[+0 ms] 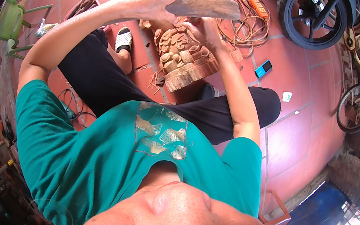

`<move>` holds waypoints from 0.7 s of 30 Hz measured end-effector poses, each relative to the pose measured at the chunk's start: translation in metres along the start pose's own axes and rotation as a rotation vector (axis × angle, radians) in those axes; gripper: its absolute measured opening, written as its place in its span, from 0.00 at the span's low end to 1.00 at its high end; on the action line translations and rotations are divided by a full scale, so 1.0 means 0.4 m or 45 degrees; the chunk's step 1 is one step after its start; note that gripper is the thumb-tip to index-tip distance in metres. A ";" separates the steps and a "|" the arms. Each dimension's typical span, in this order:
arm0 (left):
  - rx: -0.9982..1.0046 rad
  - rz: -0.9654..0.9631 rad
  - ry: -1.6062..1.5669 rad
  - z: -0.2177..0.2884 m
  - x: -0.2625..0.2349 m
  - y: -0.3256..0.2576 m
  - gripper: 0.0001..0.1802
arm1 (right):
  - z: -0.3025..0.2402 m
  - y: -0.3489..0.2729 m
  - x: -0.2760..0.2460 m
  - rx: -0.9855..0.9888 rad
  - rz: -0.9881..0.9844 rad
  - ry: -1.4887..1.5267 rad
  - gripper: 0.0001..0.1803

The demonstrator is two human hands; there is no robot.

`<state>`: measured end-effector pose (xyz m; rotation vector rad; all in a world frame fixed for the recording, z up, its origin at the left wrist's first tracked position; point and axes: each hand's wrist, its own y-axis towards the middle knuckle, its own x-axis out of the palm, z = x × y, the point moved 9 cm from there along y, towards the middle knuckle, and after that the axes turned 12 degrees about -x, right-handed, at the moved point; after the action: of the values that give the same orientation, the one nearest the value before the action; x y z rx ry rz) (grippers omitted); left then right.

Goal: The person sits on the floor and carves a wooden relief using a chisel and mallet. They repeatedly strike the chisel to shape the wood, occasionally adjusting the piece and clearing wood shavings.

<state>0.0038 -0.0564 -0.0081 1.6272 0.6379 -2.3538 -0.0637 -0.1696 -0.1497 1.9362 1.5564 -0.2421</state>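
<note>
A brown wood carving (177, 49) with dense rounded relief stands on the floor between my legs. My left hand (158, 6) is closed around one end of a flat, worn wooden mallet (209, 8), which reaches to the right above the carving. Just below the mallet, my right hand (204, 33) is against the carving's upper right side with its fingers curled. What those fingers grip is mostly hidden; only a small dark bit shows under the mallet.
An orange power strip (255, 5) with coiled cord lies beyond my right hand. A blue phone (264, 68) rests on the red tiles, near a motorbike wheel (312, 18). At left are a green stool (11, 22) and a pink tray of tools (84, 6). Wood chips (156, 81) lie by the carving.
</note>
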 end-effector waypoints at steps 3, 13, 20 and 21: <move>-0.026 0.022 -0.004 -0.015 0.019 0.008 0.41 | 0.048 0.029 0.009 0.027 -0.173 0.209 0.10; -0.148 0.326 -0.555 -0.015 0.063 -0.080 0.41 | 0.021 0.055 0.033 0.042 -0.367 0.451 0.07; -0.327 0.460 -1.062 -0.043 0.191 -0.145 0.30 | -0.036 0.023 0.036 -0.072 -0.228 0.416 0.05; -0.208 0.617 -1.090 -0.068 0.219 -0.150 0.29 | -0.066 0.027 0.031 -0.112 -0.235 0.300 0.05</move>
<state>-0.0303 0.0154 -0.0836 0.5014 0.2047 -2.2329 -0.0567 -0.1457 -0.1317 1.8056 1.8702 -0.0215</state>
